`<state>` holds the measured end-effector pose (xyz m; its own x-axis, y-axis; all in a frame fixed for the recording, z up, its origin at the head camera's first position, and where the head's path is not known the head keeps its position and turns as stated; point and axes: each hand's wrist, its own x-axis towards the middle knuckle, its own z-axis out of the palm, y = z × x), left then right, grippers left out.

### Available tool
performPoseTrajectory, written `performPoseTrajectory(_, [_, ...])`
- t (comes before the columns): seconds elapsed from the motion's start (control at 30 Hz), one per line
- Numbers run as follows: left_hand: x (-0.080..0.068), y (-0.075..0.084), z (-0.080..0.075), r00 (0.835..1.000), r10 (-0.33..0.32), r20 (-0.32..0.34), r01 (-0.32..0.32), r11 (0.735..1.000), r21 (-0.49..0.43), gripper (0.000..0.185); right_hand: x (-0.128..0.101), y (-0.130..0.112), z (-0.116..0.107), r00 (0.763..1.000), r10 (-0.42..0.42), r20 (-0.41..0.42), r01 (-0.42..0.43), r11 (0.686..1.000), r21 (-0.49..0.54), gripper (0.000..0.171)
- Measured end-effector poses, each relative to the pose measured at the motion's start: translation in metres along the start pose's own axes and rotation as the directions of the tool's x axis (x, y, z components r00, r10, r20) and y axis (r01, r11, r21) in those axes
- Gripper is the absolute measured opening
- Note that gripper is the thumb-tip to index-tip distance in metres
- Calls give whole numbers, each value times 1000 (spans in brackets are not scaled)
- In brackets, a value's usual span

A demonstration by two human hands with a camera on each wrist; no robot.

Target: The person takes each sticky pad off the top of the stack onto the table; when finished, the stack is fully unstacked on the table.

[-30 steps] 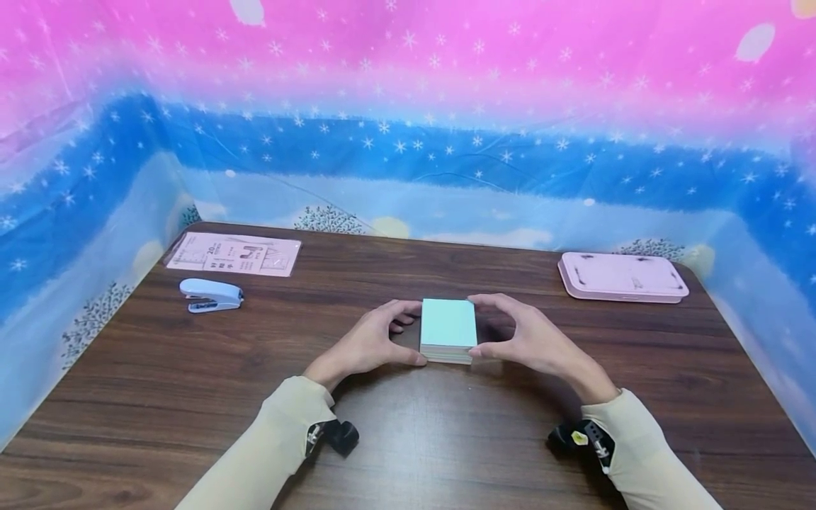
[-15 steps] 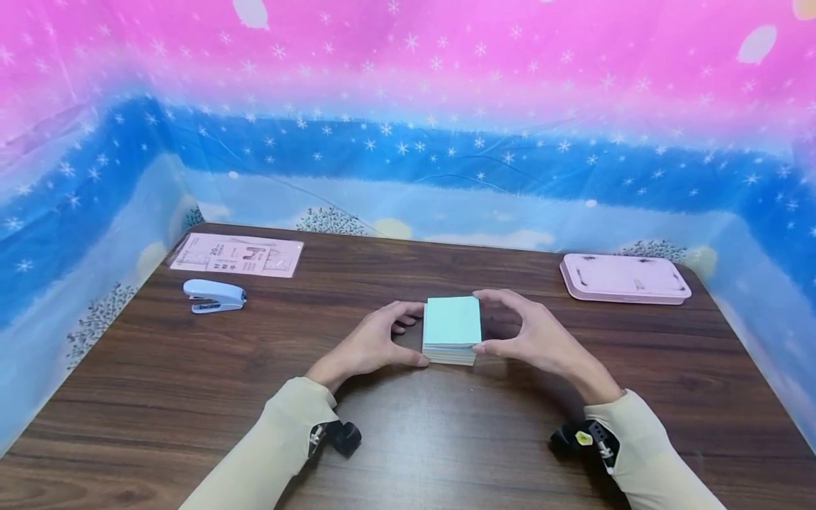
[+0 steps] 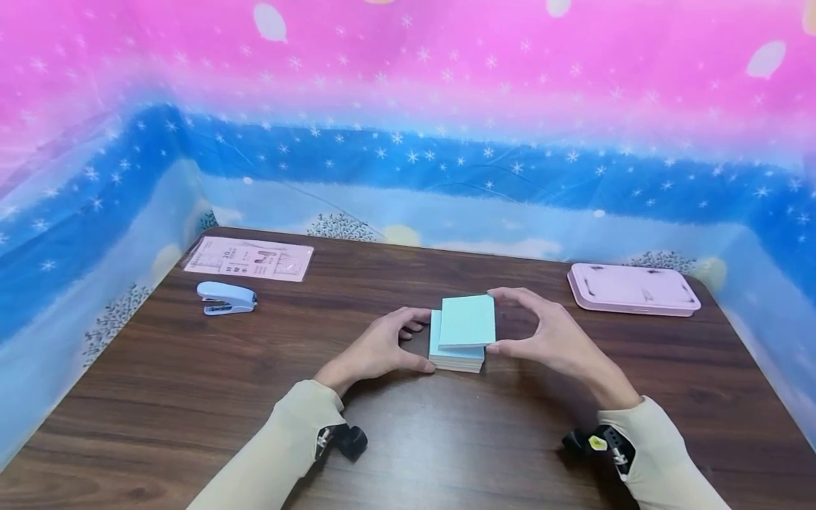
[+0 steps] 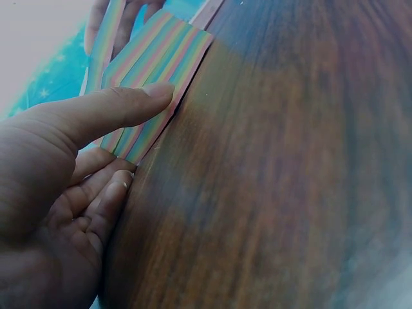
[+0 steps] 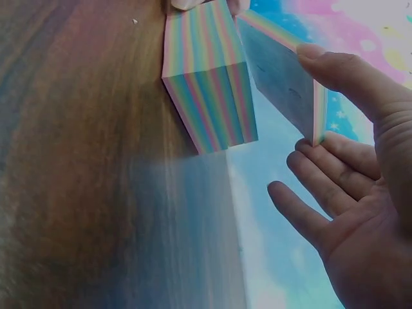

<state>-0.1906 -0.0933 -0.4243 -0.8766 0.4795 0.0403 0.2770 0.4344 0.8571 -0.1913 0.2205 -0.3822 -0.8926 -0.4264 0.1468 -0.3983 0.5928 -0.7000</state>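
A stack of note pads (image 3: 455,362) with pale green-blue tops sits mid-table. My left hand (image 3: 380,346) grips its left side, thumb at the near corner and fingers at the far one. My right hand (image 3: 550,331) pinches the top note pad (image 3: 468,321) between thumb and fingertips, raised off the stack and shifted to the right. In the right wrist view, this lifted pad (image 5: 280,80) shows a grey underside and a gap from the striped stack (image 5: 206,77). Rainbow-striped paper edges of the stack (image 4: 151,58) face the left wrist view, with my left thumb across them.
A light blue stapler (image 3: 227,298) stands on the wooden table (image 3: 408,439) at the left. Behind it lies a pink printed sheet or packet (image 3: 250,259). Toward the back right is a pink case (image 3: 634,289). A patterned cloth (image 3: 408,156) walls in the back and sides.
My right hand has raised the top pad from the stack and moved it slightly right. My left hand has stayed at the lower pads. The head view has shifted a little.
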Motion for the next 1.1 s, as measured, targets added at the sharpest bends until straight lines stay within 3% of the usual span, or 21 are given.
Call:
performPoseTrajectory(0.4, [-1,0,0,1000,-1,-5,1,1000,6,87,11,1,-21,1000,21,-23,-21,1000,-8,83])
performPoseTrajectory(0.73, [-2,0,0,1000,10,-4,-10,1000,10,86,37,0,-35,997,62,-45,-62,998,-4,85])
performPoseTrajectory(1.1, [-2,-1,0,1000,14,-6,-14,1000,7,85,71,-8,-40,999,35,7,-35,998,60,88])
